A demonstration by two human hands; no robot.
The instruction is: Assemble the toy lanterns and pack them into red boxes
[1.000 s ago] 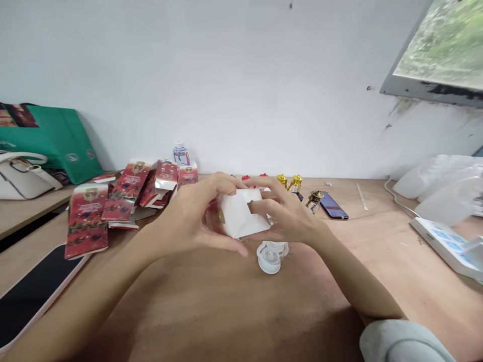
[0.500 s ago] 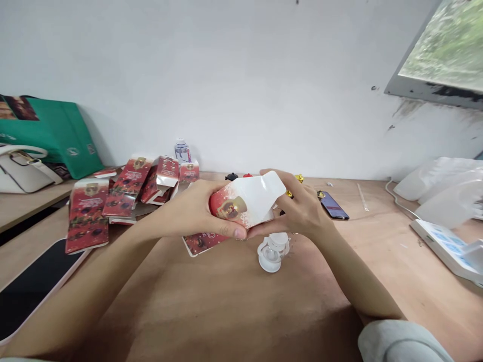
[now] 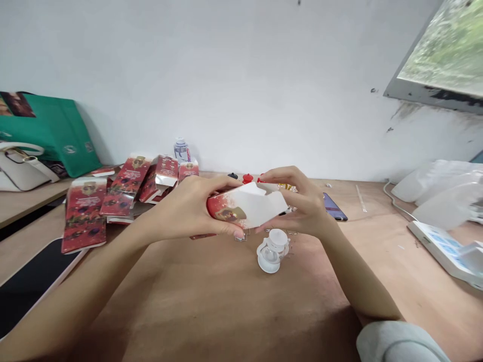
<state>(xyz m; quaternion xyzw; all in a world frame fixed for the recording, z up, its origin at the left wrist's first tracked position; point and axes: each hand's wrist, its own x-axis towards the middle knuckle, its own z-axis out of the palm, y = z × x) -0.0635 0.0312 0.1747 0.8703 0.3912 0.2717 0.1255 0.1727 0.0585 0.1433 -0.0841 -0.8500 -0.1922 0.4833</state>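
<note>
A red and white printed carton (image 3: 241, 208) is held up above the table, its white flaps standing open at the right end. My left hand (image 3: 202, 206) is wrapped round the red end, thumb along the lower edge. At the flap end, my right hand (image 3: 298, 201) has its fingers curved about the carton, touching the flaps. A small white lantern (image 3: 271, 251) stands on the table just below the carton. Behind the hands, small red lantern tops (image 3: 247, 178) and gold pieces show in part. Another red printed piece lies mostly hidden under my left hand.
Several red cartons (image 3: 86, 213) lie at the left, with a bottle (image 3: 182, 151) behind them. A dark tablet (image 3: 32, 281) is at the left edge. A phone (image 3: 334, 207) and a power strip (image 3: 445, 251) lie at the right.
The carton has turned slightly, and its flaps have opened out to show the inside edge. My right hand's fingers have spread a little at the flaps.
</note>
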